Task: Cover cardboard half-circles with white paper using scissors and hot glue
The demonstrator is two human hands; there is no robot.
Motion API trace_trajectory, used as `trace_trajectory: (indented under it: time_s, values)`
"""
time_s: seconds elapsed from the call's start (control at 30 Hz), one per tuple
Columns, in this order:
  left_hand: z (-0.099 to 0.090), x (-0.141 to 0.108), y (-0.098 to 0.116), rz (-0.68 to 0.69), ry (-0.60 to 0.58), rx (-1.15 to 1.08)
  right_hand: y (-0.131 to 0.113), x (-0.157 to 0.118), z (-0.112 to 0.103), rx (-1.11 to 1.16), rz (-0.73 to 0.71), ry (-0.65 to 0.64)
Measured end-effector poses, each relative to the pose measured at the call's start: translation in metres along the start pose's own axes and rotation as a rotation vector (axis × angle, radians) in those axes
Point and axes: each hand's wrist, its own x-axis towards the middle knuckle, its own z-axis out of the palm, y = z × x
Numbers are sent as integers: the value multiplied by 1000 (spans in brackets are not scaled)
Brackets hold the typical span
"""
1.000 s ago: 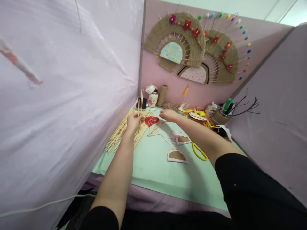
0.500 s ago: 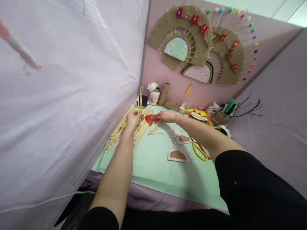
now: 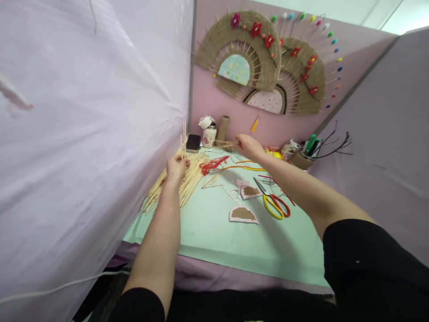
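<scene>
My left hand (image 3: 176, 167) is closed around a few thin bamboo sticks (image 3: 184, 142), held upright over a pile of similar sticks (image 3: 162, 190) on the table. At the back, my right hand (image 3: 250, 146) pinches blurred strands of brown jute twine (image 3: 228, 144), stretched out to its left. A loose tangle of red yarn (image 3: 213, 165) lies between the hands, untouched. Scissors (image 3: 273, 203) with yellow and red handles rest open below my right forearm. Beside them are two half-round cardboard pieces, one with a pink-white border (image 3: 243, 214).
Along the back stand a jar (image 3: 209, 135), a twine roll (image 3: 223, 129), a dark box (image 3: 193, 142) and a holder with pens (image 3: 301, 158). Pipe cleaners (image 3: 244, 168) lie under my right arm. Fan-shaped twine decorations (image 3: 241, 42) hang on the pink wall.
My right hand has left the red yarn and moved back and right to the twine. My left hand still holds the sticks. The view has shifted slightly right.
</scene>
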Motion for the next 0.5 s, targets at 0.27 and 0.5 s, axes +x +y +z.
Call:
trace_trajectory:
  time_s: [0.27, 0.5]
  values:
    - [-17, 0, 2, 302, 134, 652, -16, 14, -11, 842, 603, 104]
    - [-12, -8, 8, 383, 151, 593, -83, -21, -12, 1470, 601, -80]
